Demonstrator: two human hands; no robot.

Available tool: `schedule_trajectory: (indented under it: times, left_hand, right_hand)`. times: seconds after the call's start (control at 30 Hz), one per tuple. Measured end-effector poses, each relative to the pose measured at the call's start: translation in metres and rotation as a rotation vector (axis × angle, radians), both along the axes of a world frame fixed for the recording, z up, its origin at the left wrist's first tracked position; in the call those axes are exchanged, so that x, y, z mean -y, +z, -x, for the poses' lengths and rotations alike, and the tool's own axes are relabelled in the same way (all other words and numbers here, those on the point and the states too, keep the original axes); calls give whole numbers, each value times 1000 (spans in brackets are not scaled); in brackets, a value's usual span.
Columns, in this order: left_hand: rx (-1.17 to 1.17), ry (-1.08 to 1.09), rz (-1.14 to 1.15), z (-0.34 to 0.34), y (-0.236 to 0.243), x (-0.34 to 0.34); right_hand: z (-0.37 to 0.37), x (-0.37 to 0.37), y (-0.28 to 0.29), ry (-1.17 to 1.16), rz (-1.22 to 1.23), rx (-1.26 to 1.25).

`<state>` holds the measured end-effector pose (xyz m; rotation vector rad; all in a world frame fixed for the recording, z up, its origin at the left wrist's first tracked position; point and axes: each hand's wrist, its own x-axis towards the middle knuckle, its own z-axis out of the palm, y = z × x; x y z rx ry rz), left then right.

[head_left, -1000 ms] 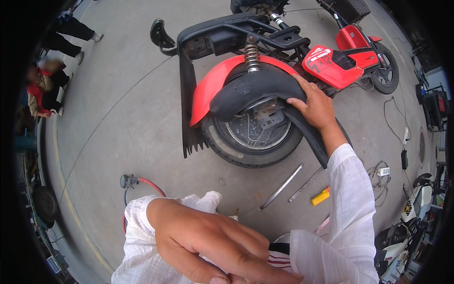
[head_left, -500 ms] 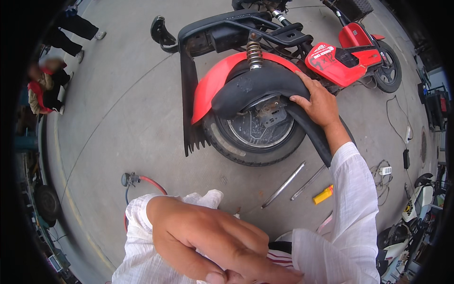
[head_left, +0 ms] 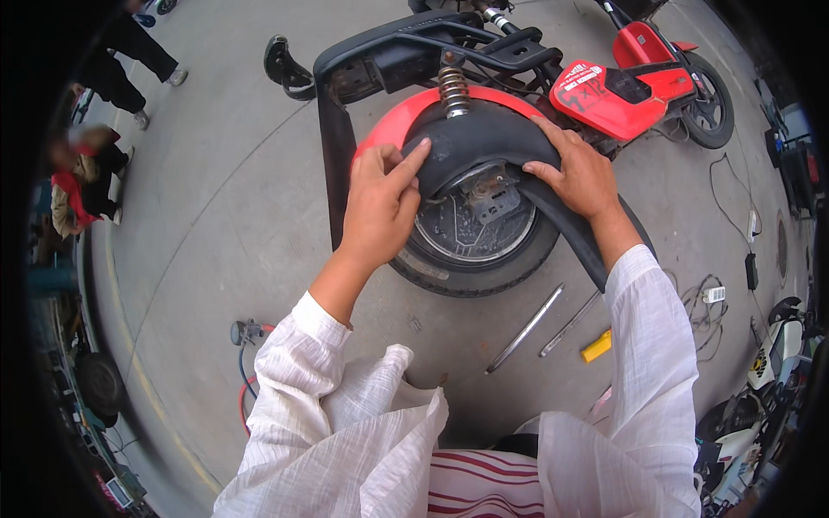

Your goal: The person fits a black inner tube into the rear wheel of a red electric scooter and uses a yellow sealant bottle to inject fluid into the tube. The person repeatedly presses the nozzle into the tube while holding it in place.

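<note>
Smooth, matt rubber tube point(head_left: 485, 141)

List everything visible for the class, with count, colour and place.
Scooter: 1, red and black, across top.
Rear wheel: 1, black and grey, centre.
Inner tube: 1, black, over wheel's upper part.
Metal bars: 2, silver, below wheel.
Small object: 1, yellow, beside bars.
Hoses: count unclear, red and blue, lower left.
Cable blocks: 3, white and black, right floor.
People: at least 2, dark and red, upper left.
Parked vehicles: count unclear, white and dark, lower right.
Sleeves: 2, white, lower centre.
Left hand: 1, bare, at tube's left.
Right hand: 1, bare, gripping tube.
</note>
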<state>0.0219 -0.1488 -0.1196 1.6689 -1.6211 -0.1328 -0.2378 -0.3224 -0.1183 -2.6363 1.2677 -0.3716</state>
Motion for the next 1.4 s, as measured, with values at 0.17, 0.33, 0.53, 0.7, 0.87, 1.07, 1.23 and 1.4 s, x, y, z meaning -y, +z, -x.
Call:
schedule_trajectory:
  times: [0.17,0.33,0.53,0.7,0.87,1.07,1.23,1.4]
  left_hand:
    - [61,17,-1,-2,-4,-5]
    - [110,28,-9,0,-2,-7]
    - [88,38,2,1,-6,-6]
    - [25,29,5,-1,-12,-6]
    - [11,17,12,-1,-11,-6]
    - [-38,-7,0,-4,-14,-6]
    - [-47,-16,-4,-5,-15,-7]
    - [-31,-29,14,-6,-17,-6]
  right_hand:
    - [0,2,1,5,-3,-9]
    - [0,2,0,5,-3,-4]
    - [-1,2,0,2,6,-13]
    - [-2,0,3,-18,-33,-26]
    - [-2,1,2,-19,-40,-25]
    - [-4,-2,7,-22,-67,-40]
    - [-4,-2,7,-24,-66,-57]
    - [-3,-2,6,-18,-55,-48]
